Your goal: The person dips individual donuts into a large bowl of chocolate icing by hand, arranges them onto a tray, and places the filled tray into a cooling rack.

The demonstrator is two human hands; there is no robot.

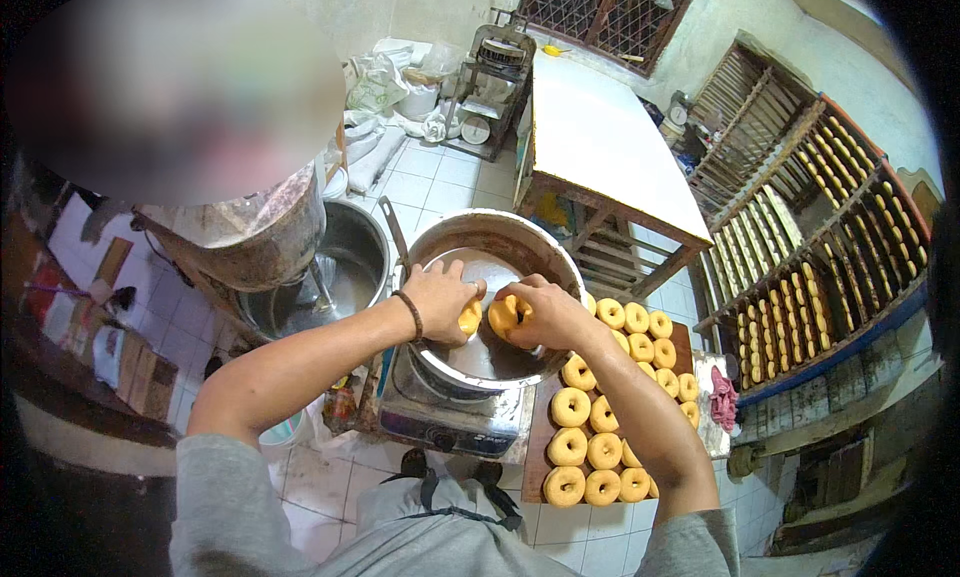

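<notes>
Both hands reach over a wide metal pot (536, 258) with brown-stained inner walls and a brown liquid (454, 363) in the bottom. In my left hand (435, 295) is a ring doughnut (470, 318), mostly hidden behind the fingers. My right hand (544, 314) grips another ring doughnut (501, 318), whose hole faces the middle of the pot. Whether either doughnut touches the liquid is hard to tell. Under the pot stands a gas stove (450, 427). To the right, rows of plain ring doughnuts (568, 446) lie on a brown board (535, 457), partly covered by my right forearm.
At left, a deep metal pot (360, 239) stands beside a large metal mixing bowl (292, 239). Beyond are a white-topped table (600, 126) and a press-like machine (491, 74). A rack (810, 194) of filled trays and a pink cloth (724, 400) are at right.
</notes>
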